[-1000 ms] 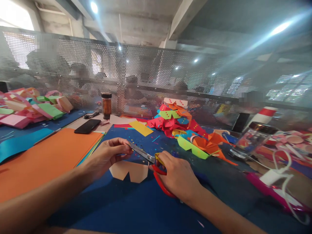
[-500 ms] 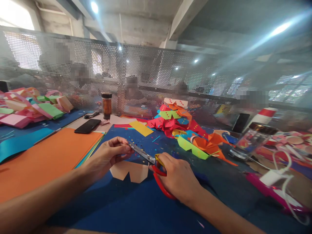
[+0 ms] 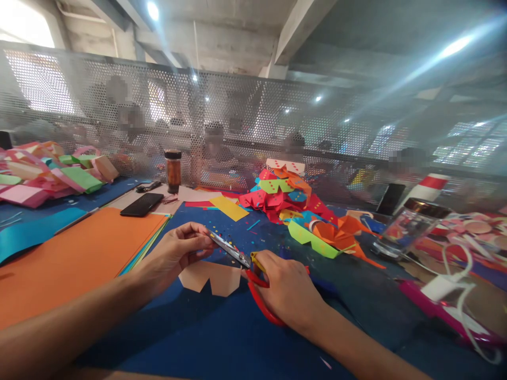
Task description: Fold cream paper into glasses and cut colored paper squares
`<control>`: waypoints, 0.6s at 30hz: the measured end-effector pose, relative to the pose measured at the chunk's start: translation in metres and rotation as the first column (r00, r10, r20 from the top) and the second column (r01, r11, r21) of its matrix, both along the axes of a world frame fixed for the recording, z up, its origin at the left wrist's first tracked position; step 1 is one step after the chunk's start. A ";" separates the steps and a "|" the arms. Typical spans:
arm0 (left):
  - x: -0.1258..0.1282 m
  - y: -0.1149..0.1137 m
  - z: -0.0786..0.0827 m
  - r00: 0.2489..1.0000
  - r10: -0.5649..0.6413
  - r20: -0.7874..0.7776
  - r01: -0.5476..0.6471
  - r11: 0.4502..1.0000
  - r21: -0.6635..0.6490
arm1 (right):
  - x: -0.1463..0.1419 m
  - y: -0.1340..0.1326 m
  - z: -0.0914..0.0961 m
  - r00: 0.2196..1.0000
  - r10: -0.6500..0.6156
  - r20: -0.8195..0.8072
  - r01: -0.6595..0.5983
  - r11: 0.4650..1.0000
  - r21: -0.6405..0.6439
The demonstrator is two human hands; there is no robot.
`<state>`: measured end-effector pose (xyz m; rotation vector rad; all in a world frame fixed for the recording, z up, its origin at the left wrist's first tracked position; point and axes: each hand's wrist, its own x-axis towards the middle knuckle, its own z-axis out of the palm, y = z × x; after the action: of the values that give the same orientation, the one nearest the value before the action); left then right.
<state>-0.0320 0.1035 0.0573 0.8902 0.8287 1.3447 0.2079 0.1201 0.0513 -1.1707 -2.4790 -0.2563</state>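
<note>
My right hand is closed around the red and yellow handles of a pair of scissors. Their metal blades are together and point up and left, toward my left hand. The thumb and fingers of that hand pinch at the blade tip; any small scrap between them is hidden. Just below both hands lies a peach paper cut-out shaped like glasses, with a V notch in its lower edge. Its top left part is covered by my left fingers.
Orange paper sheets lie left, with a phone and brown jar behind. Coloured paper glasses are heaped ahead. At right are a clear bottle and white cable. A perforated metal screen stands behind.
The scissors have turned very slightly in my right hand, and their handles have shifted a little left. My left hand keeps its place at the tip.
</note>
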 end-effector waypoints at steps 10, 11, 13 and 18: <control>0.002 -0.001 0.002 1.000 0.010 0.009 -0.010 1.000 0.002 | 0.001 0.000 0.001 0.999 -0.023 0.023 0.022 0.999 0.043; 0.002 -0.001 0.001 1.000 0.014 0.009 -0.014 1.000 0.002 | 0.001 0.000 0.001 0.999 -0.026 0.026 0.025 0.999 0.042; 0.002 -0.001 0.001 1.000 0.010 0.012 -0.010 1.000 0.001 | 0.001 0.000 0.001 0.999 -0.026 0.028 0.025 0.999 0.041; 0.003 -0.001 0.003 1.000 0.001 0.016 -0.001 1.000 0.002 | 0.001 0.000 0.002 0.999 -0.038 0.028 0.037 0.999 0.033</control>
<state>-0.0292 0.1024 0.0600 0.8795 0.8159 1.3521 0.2085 0.1205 0.0531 -1.2093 -2.4694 -0.3249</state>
